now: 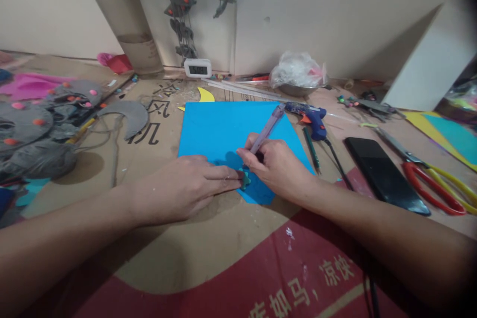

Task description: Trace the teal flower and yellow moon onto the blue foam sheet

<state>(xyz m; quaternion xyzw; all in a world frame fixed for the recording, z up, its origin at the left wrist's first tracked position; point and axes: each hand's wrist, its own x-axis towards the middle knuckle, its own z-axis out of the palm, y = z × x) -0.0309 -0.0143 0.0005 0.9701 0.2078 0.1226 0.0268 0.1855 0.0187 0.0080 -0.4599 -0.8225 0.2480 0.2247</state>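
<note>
A blue sheet lies on the cardboard-covered table, its near corner cut off at a slant. My left hand rests over the sheet's near edge with fingers stretched out. Its fingertips press on a small green star-shaped piece lying on the blue sheet. My right hand is closed around a pale purple pen, held upright and leaning right. The pen's tip is hidden behind the fingers, close to the star.
Right of the sheet are a blue glue gun, a dark pencil, a black phone and scissors. Grey felt crescents and yarn lie left. Behind stand a bottle and a small digital clock.
</note>
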